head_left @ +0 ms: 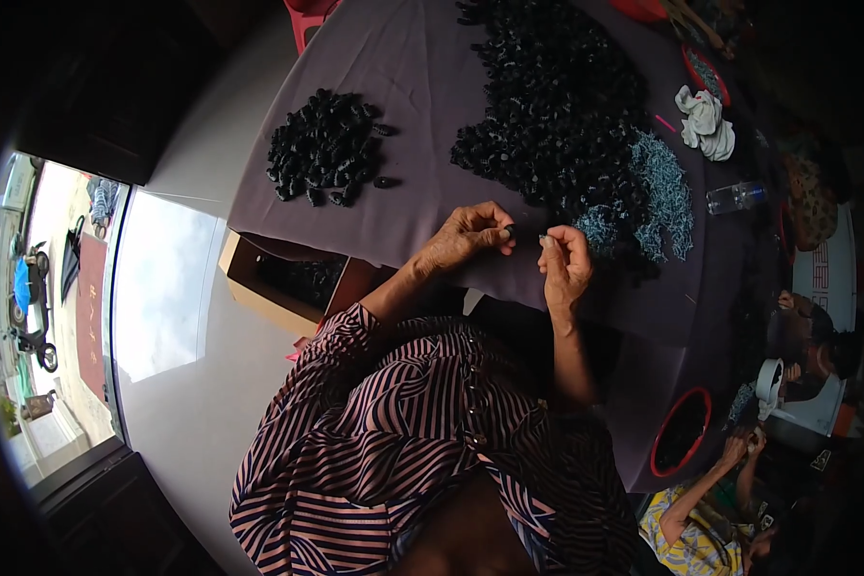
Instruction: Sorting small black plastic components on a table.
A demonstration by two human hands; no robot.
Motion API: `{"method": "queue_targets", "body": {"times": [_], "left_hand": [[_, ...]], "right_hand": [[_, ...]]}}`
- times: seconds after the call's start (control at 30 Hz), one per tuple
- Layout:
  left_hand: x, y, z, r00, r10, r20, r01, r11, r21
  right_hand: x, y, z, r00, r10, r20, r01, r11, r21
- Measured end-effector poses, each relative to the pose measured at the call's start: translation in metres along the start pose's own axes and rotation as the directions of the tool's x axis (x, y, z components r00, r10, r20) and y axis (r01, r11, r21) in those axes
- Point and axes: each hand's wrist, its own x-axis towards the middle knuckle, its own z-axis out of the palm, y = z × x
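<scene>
Over the near edge of the cloth-covered table, my left hand (468,235) pinches a small black piece (510,231) between thumb and fingers. A short gap to the right, my right hand (565,264) is closed in a pinch. What lies between its fingertips is too small to make out. Just beyond both hands spreads a large heap of small black pieces (547,106). Against its right side lies a pile of small thin blue-grey pieces (662,197). A smaller heap of ridged black pieces (324,149) sits on the left of the table.
Below the table's left edge, a cardboard box (245,264) holds black pieces. On the right are a white cloth (706,123), a clear bottle (736,198) and a red-rimmed basin (655,451). Another person's hands (745,446) work at lower right.
</scene>
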Motion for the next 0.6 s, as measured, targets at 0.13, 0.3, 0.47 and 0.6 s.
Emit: {"method": "queue_targets", "body": {"times": [0.13, 0.3, 0.47, 0.6], "left_hand": [[-0.004, -0.003, 0.002, 0.998, 0.032, 0.048, -0.039, 0.987, 0.158], [-0.005, -0.007, 0.000, 0.998, 0.056, 0.011, -0.057, 0.994, 0.090], [-0.005, -0.003, 0.002, 0.999, 0.024, -0.022, -0.023, 0.999, 0.046], [-0.006, -0.004, 0.001, 0.996, 0.045, -0.073, -0.047, 0.998, -0.029]], "right_hand": [[0.002, -0.004, 0.010, 0.992, -0.075, 0.103, 0.076, 0.997, -0.014], [-0.002, -0.005, 0.016, 0.982, -0.079, 0.171, 0.096, 0.991, -0.090], [-0.008, 0.002, 0.010, 0.981, -0.054, 0.186, 0.064, 0.997, -0.048], [-0.007, 0.001, 0.008, 0.977, -0.051, 0.206, 0.063, 0.997, -0.052]]}}
